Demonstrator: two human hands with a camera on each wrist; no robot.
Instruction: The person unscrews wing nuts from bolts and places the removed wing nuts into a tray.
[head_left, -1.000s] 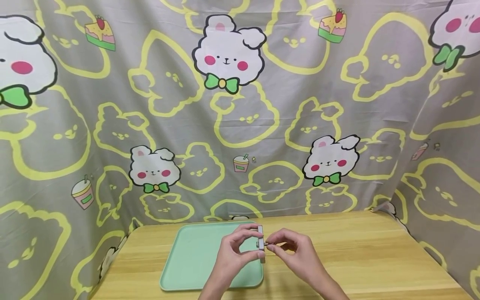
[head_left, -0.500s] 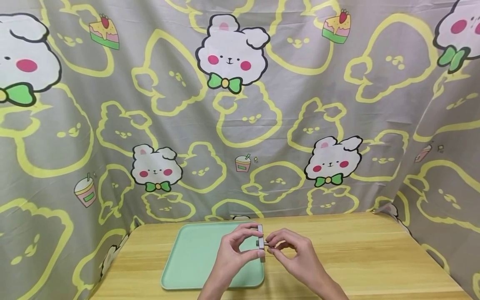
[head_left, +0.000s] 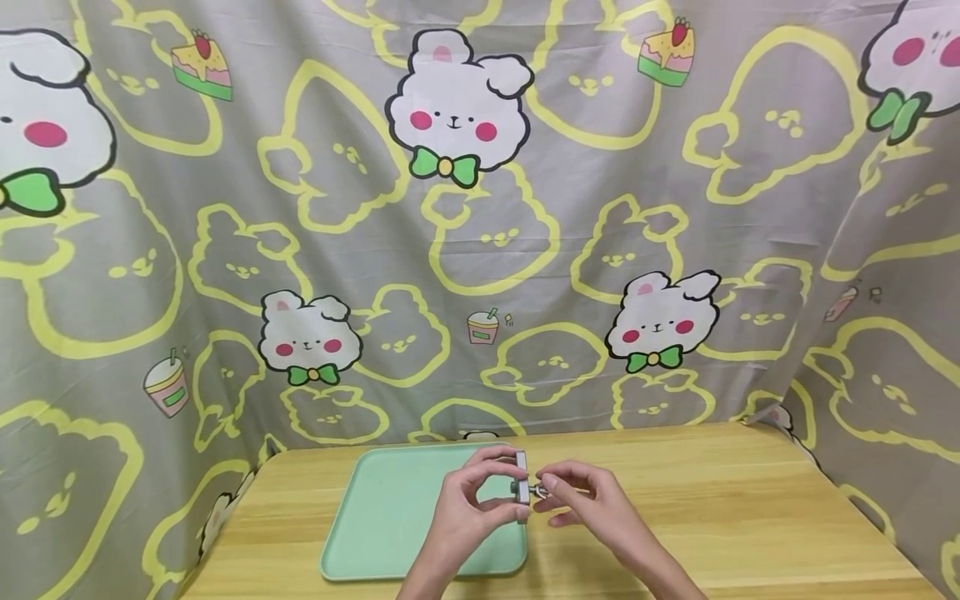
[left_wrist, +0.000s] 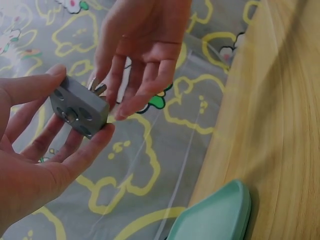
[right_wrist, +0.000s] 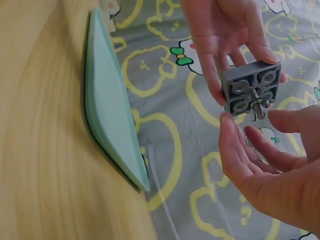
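Note:
My left hand [head_left: 465, 504] holds a grey square plastic block [head_left: 522, 477] upright by its edges, between thumb and fingers. Round recesses mark the block's faces. Through its centre runs a bolt [left_wrist: 70, 117], its head on the left-hand side. On the opposite side a metal wing nut [right_wrist: 257, 106] sits on the bolt, near the ribbed face. My right hand [head_left: 600, 508] is around the wing nut with its fingers spread and loosely bent. In the right wrist view its thumb tip is close beside the nut, and the other fingers stand apart from it.
A pale green tray [head_left: 375, 517] lies on the wooden table [head_left: 720, 500], below and left of the hands. A grey curtain [head_left: 555, 250] with cartoon rabbits hangs behind the table and along both sides.
The right hand's fingertips have come off the wing nut and spread, so the nut now shows. The left hand keeps the block in nearly the same place.

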